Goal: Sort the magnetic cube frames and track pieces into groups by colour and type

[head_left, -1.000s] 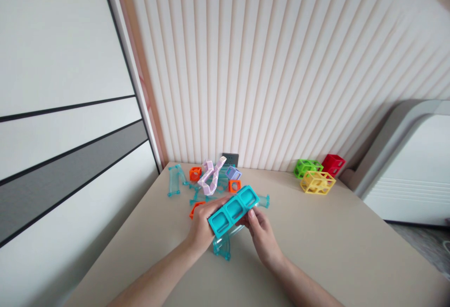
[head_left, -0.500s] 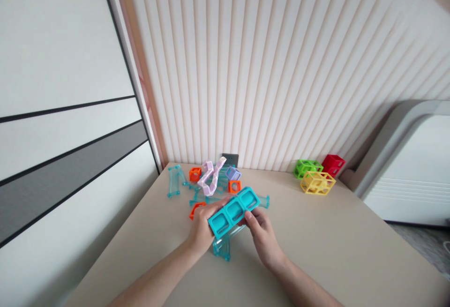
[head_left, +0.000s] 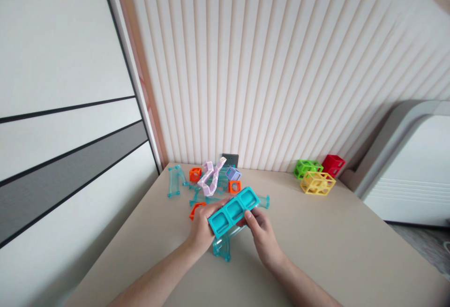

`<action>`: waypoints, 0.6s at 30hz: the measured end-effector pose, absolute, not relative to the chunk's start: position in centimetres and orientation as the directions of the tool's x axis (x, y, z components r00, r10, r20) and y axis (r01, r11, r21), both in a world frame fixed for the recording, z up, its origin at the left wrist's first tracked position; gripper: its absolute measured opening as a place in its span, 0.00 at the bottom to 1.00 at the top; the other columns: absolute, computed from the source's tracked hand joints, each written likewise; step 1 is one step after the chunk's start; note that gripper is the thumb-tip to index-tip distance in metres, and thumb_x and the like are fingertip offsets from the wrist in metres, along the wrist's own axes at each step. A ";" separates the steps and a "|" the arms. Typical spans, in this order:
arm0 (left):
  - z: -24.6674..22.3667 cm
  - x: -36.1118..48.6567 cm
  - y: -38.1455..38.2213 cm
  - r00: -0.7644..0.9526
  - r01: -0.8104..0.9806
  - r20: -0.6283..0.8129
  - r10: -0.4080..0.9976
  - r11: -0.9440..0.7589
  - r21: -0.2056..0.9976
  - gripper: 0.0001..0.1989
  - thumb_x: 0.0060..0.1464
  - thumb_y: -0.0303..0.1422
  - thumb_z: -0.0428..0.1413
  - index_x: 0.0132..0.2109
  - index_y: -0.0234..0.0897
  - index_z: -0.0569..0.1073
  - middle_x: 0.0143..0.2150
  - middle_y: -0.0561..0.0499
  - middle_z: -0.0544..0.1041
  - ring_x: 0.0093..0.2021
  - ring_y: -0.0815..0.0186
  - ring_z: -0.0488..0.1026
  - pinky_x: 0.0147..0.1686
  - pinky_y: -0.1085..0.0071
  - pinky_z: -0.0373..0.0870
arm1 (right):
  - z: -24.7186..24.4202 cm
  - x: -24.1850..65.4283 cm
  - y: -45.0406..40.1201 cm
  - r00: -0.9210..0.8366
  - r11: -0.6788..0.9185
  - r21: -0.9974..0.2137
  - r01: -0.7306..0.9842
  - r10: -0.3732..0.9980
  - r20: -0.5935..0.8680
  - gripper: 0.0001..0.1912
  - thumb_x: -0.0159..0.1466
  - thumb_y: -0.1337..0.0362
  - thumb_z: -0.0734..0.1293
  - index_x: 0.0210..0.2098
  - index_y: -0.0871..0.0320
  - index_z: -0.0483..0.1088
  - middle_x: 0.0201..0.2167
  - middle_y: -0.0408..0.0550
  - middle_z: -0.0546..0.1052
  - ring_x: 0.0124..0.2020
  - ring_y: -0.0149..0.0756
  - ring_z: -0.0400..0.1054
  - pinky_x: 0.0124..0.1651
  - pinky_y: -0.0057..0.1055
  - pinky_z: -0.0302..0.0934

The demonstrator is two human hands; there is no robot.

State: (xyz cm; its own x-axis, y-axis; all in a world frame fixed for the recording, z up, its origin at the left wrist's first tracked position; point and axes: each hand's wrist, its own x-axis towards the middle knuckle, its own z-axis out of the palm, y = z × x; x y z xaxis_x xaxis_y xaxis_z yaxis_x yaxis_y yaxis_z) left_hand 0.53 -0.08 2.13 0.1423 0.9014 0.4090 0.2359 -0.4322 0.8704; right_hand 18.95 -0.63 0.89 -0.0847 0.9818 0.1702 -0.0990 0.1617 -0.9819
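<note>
Between my hands is a turquoise toy block frame (head_left: 235, 211) with three square openings in a row, tilted up to the right. My left hand (head_left: 203, 225) grips its left end from behind, with most fingers hidden. My right hand (head_left: 260, 229) holds it near the right, thumb on the lower edge. Below the frame, a clear teal track piece (head_left: 222, 248) shows, partly covered by the block. An orange cube frame (head_left: 197, 210) lies just beyond my left hand. Past the block are another orange cube frame (head_left: 234, 186) and a lilac zigzag chain (head_left: 210, 184).
Further clear teal track pieces (head_left: 173, 181) lie scattered at the back left, with an orange cube (head_left: 195, 174) and a purple cube (head_left: 233, 173). Green (head_left: 307, 168), yellow (head_left: 318, 183) and red block frames (head_left: 333, 165) stand at the back right. A ribbed wall (head_left: 253, 72) bounds the table.
</note>
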 end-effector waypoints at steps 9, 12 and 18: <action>2.2 0.5 0.0 0.146 0.244 0.434 0.889 -0.458 0.855 0.17 0.56 0.33 0.61 0.54 0.40 0.79 0.50 0.45 0.83 0.49 0.52 0.81 0.50 0.61 0.79 | 0.3 19.0 -0.6 -0.073 0.150 -0.981 -0.122 0.985 0.159 0.26 0.62 0.41 0.68 0.29 0.59 0.74 0.25 0.47 0.76 0.29 0.37 0.69 0.36 0.32 0.65; 1.7 0.7 0.1 0.131 0.237 0.420 0.898 -0.440 0.866 0.20 0.56 0.32 0.61 0.56 0.40 0.78 0.51 0.44 0.83 0.49 0.52 0.81 0.49 0.61 0.79 | 0.0 19.1 -0.4 -0.039 0.134 -0.972 -0.194 0.989 0.144 0.24 0.63 0.43 0.69 0.28 0.59 0.73 0.24 0.46 0.75 0.29 0.36 0.68 0.37 0.31 0.64; 1.7 0.6 -0.1 0.267 0.002 0.358 0.895 -0.372 0.928 0.24 0.62 0.37 0.56 0.63 0.39 0.71 0.61 0.41 0.76 0.56 0.52 0.77 0.50 0.61 0.79 | 0.0 19.5 0.4 0.067 0.104 -0.893 -0.437 0.994 0.083 0.21 0.63 0.45 0.70 0.30 0.58 0.75 0.26 0.46 0.76 0.29 0.38 0.69 0.36 0.33 0.66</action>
State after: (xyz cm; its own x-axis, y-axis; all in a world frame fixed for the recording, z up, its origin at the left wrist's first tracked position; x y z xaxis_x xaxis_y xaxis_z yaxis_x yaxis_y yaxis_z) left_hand 0.57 -0.06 1.69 0.2666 0.8949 0.3578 0.0024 -0.3719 0.9283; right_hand 19.46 0.41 -0.01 0.0669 0.9943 0.0833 -0.4374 0.1042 -0.8932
